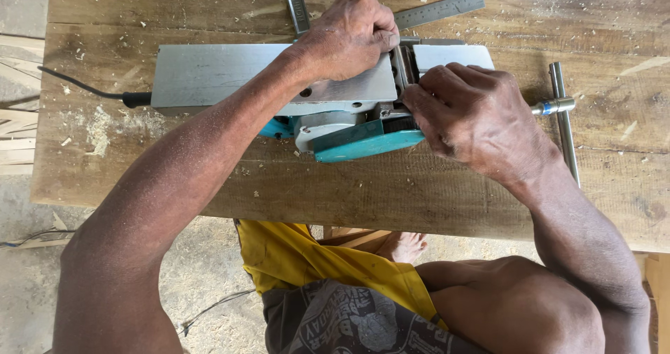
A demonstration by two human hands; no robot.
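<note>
Your left hand [349, 36] is fisted, knuckles toward twelve o'clock; your right hand [474, 117] curls just beside it at four o'clock.

Bare plank [391, 193] below the planer [279, 82]; steel rule [441, 9], T-wrench [564, 110] alongside

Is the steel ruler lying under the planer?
No, the ruler lies apart on the bench, beyond the planer that both hands grip.

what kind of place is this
Probably a simple woodworking shop: a teal electric planer lies upside down on a rough wooden plank bench, with wood shavings scattered around and a steel ruler lying nearby.
</note>
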